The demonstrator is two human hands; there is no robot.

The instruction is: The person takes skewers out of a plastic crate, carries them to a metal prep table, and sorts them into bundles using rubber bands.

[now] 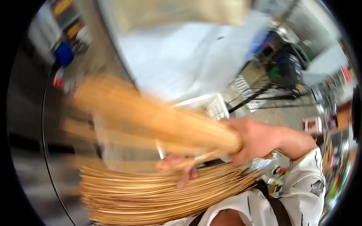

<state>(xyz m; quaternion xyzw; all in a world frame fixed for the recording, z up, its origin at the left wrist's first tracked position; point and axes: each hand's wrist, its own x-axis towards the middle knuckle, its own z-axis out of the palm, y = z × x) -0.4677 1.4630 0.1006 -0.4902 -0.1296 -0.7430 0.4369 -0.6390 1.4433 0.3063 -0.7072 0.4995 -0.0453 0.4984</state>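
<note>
My right hand (pixel 247 141) grips one end of a thick bundle of light-brown sticks (pixel 162 120), which is smeared by motion and stretches to the upper left. A larger bundle of long thin sticks (pixel 158 196) lies across my front at the bottom. Between the two bundles my left hand (pixel 179 167) shows only in part, with its fingers curled round a few thin sticks (pixel 205 157). The left arm is hidden.
Beyond the bundles are a pale sheet-like surface (pixel 177 56) and a white plastic basket (pixel 217 107). A black metal rack (pixel 271 96) stands at the right. On the left are a dark glossy surface (pixel 26 113) and a blue container (pixel 64 54).
</note>
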